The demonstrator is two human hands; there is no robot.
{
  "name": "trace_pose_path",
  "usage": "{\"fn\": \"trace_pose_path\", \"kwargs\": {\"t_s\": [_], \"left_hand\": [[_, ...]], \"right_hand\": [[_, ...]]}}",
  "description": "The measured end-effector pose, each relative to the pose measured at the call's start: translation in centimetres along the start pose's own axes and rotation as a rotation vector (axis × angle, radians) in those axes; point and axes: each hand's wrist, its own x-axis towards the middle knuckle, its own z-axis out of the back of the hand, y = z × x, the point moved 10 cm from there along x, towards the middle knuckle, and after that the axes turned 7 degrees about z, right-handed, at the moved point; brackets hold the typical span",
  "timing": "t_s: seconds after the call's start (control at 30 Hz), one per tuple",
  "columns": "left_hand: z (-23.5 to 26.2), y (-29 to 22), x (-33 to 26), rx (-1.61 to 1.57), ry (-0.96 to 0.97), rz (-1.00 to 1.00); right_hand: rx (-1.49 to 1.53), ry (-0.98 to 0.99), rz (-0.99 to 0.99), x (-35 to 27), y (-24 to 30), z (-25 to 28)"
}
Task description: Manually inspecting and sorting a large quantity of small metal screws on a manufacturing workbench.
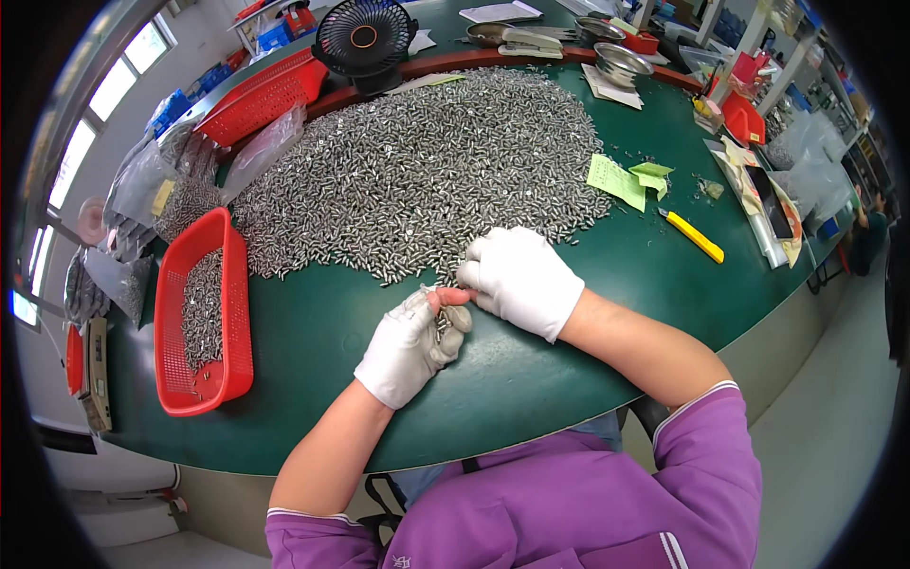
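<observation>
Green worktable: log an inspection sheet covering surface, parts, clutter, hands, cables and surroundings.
Surface: green tabletop, slightly shiny.
Parts: large pile of small metal pieces; more in the red basket at left.
Clutter: black fan beyond the pile; yellow cutter and green notes at right.
Left hand: gloved, curled around some pieces.
Right hand: gloved, at the pile's near edge; grip hidden.
Cables: nothing clearly seen on the tabletop.
Surroundings: windows left, pale floor right.

Small, silvery metal pins noted: loose, lying at mixed angles in a broad heap before me. Several sit within my gloved left hand, near the heap's edge.
</observation>
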Motion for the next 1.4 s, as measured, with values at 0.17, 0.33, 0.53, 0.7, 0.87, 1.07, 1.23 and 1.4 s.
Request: {"fn": "trace_pose_path", "kwargs": {"t_s": [0.17,0.33,0.53,0.7,0.87,1.07,1.23,1.4], "left_hand": [[1.0,0.0,0.0,-0.036,-0.039,-0.045],[0.3,0.1,0.0,-0.002,-0.038,-0.025],[0.3,0.0,0.0,0.016,-0.022,-0.038],[-0.2,-0.4,-0.1,0.026,-0.001,-0.05],[-0.3,-0.5,-0.4,-0.011,0.021,-0.049],[-0.2,-1.1,-0.5,0.035,-0.023,-0.143],[0.4,-1.0,-0.4,-0.046,-0.007,-0.128],[0.7,-0.9,-0.2,-0.045,-0.001,-0.132]], "right_hand": [[0.044,-0.022,-0.048,0.2,-0.2,0.6],[0.853,-0.125,-0.228,-0.9,-1.3,0.5],[0.793,-0.143,-0.284,-0.9,-2.4,0.0],[0.188,-0.138,-0.179,-1.0,-3.1,1.0],[0.073,-0.013,-0.203,-0.8,-3.2,0.1],[0.094,-0.053,-0.209,-1.0,-3.2,0.4],[0.112,-0.051,-0.141,-0.4,-2.4,0.3],[0.106,-0.032,-0.137,-0.8,-2.3,0.7]]}}
